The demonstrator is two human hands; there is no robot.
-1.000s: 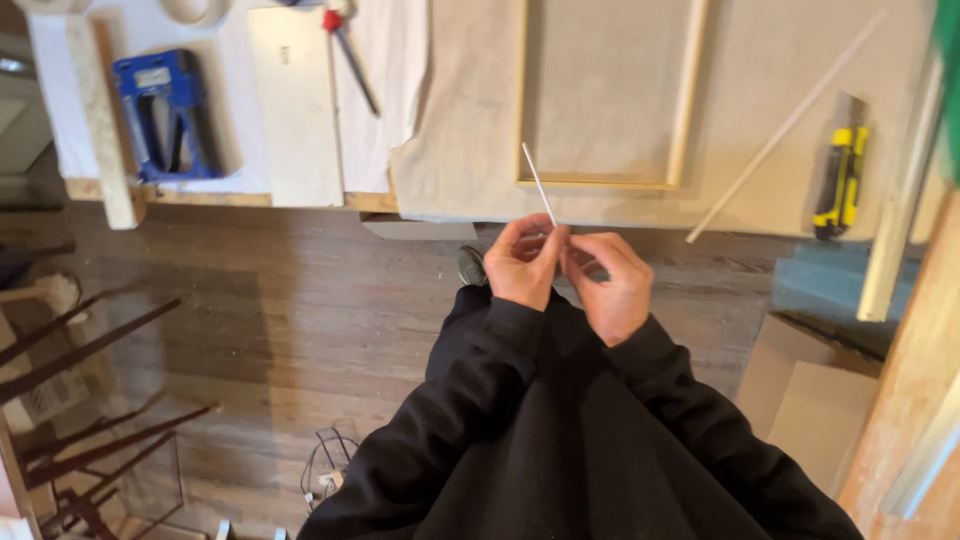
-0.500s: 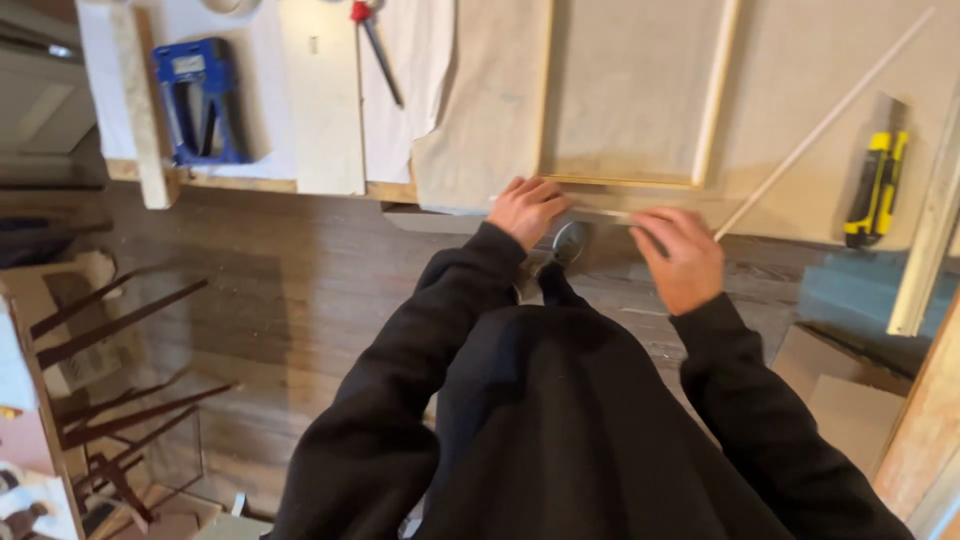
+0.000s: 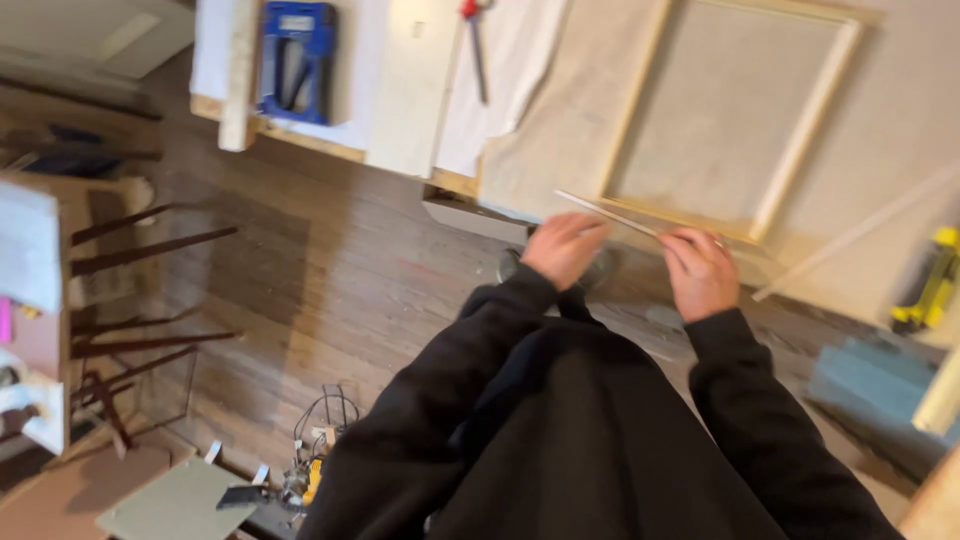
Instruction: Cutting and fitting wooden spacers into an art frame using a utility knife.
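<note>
Wooden rectangular stretcher frame (image 3: 800, 130) lies on beige canvas cloth (image 3: 900, 120) (draped over the table). Below its near edge, both bent arms reach forward; left hand (image 3: 563, 247) and right hand (image 3: 700, 270) pinch a thin pale wooden strip (image 3: 625, 218) between them.

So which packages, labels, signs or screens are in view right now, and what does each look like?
Blue package: top left on the workbench, rectangular, blue card with dark tools showing and a pale label strip at its top.
Boxes: far left edge, blurred, white with a pink patch; I cannot tell more.
No signs or screens show.
</note>
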